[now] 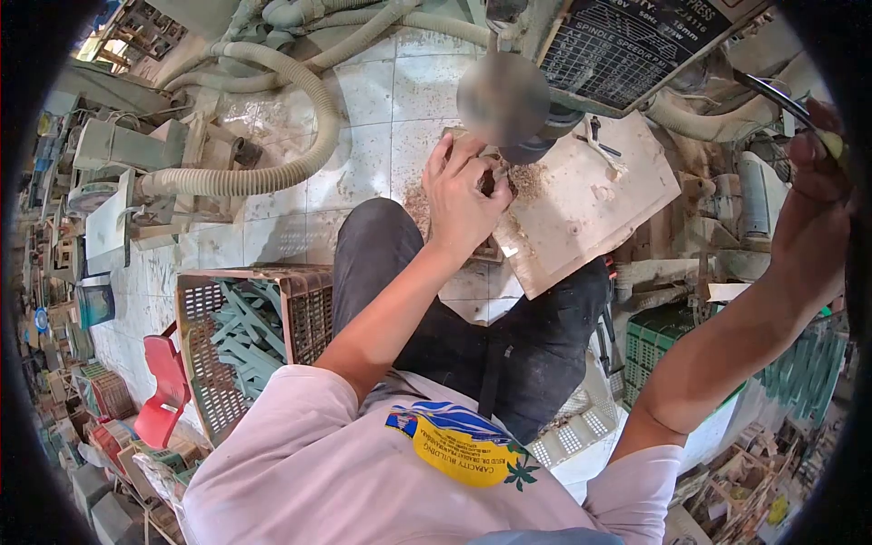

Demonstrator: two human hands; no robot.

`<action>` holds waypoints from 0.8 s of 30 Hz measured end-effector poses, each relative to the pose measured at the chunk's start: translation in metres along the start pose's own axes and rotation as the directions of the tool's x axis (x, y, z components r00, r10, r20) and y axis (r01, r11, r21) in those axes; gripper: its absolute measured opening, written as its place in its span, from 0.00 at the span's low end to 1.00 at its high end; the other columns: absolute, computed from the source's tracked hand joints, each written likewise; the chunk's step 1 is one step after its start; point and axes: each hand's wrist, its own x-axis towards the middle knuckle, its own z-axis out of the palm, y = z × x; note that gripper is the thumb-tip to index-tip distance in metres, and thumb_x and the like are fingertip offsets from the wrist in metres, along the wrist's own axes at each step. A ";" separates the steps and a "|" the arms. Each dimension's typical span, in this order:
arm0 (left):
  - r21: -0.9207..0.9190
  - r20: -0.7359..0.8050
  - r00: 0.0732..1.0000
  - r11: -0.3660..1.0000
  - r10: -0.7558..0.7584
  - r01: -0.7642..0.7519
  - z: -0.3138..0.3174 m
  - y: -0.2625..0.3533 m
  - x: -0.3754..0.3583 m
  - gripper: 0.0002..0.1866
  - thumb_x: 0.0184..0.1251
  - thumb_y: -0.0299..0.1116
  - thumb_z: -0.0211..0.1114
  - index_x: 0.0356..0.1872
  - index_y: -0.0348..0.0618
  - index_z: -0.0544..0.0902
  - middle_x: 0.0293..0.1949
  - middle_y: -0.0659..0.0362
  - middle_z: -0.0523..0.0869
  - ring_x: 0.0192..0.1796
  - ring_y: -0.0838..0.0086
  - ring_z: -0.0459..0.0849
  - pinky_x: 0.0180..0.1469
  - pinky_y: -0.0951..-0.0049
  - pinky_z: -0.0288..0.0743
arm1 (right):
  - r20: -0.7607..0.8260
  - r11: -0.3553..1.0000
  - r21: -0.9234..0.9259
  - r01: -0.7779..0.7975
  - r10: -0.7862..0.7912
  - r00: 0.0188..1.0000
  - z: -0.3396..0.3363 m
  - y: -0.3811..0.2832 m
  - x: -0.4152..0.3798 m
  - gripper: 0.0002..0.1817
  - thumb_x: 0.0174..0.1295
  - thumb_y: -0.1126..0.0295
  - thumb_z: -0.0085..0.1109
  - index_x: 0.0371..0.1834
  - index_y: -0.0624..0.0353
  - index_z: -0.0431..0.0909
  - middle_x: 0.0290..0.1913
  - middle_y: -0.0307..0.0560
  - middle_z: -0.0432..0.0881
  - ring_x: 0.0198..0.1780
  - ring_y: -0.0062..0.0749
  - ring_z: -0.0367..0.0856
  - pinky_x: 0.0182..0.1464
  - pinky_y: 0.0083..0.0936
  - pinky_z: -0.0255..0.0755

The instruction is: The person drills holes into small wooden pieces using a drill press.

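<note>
Under the head of a drill press [627, 45], my left hand [468, 191] rests at the left edge of a dusty board [590, 209], its fingers curled around something small that I cannot make out. A blurred round patch hides the spot just above the fingertips. Out at the upper right, my right hand [817, 150] is closed on a dark lever [772, 91] of the press. A black chuck key [598, 138] lies on the board, and wood shavings [536, 182] are scattered near my left hand.
A crate [295, 282] of green-grey strips [250, 331] stands at the lower left beside a red chair [163, 391]. Ribbed hoses [245, 182] cross the tiled floor at the upper left. A green crate [649, 354] is at the right.
</note>
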 end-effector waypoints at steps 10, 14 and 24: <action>0.001 -0.011 1.000 1.000 0.020 -0.020 -0.003 0.003 0.001 0.12 0.49 0.30 0.77 0.37 0.43 0.89 0.61 0.58 0.86 0.74 0.46 0.70 0.76 0.45 0.59 | -0.222 0.972 -0.234 0.007 -0.060 0.973 0.005 0.018 -0.002 0.13 0.75 0.61 0.50 0.43 0.62 0.70 0.29 0.45 0.80 0.20 0.23 0.83 0.17 0.15 0.81; -0.033 0.009 1.000 0.999 0.001 -0.001 0.000 -0.002 0.000 0.12 0.50 0.30 0.77 0.37 0.43 0.89 0.61 0.59 0.87 0.76 0.46 0.70 0.76 0.46 0.59 | -0.117 0.967 -0.094 0.236 -0.246 0.962 -0.008 0.035 -0.002 0.14 0.80 0.61 0.47 0.46 0.63 0.71 0.30 0.47 0.82 0.21 0.22 0.85 0.20 0.13 0.86; 0.003 0.024 0.999 1.000 -0.028 0.028 -0.004 0.006 0.000 0.10 0.53 0.32 0.76 0.37 0.43 0.89 0.59 0.60 0.89 0.76 0.54 0.72 0.77 0.44 0.55 | 0.155 0.887 0.145 0.439 -0.458 0.875 -0.036 0.068 0.008 0.17 0.84 0.59 0.48 0.49 0.65 0.71 0.36 0.54 0.88 0.24 0.28 0.88 0.22 0.14 0.88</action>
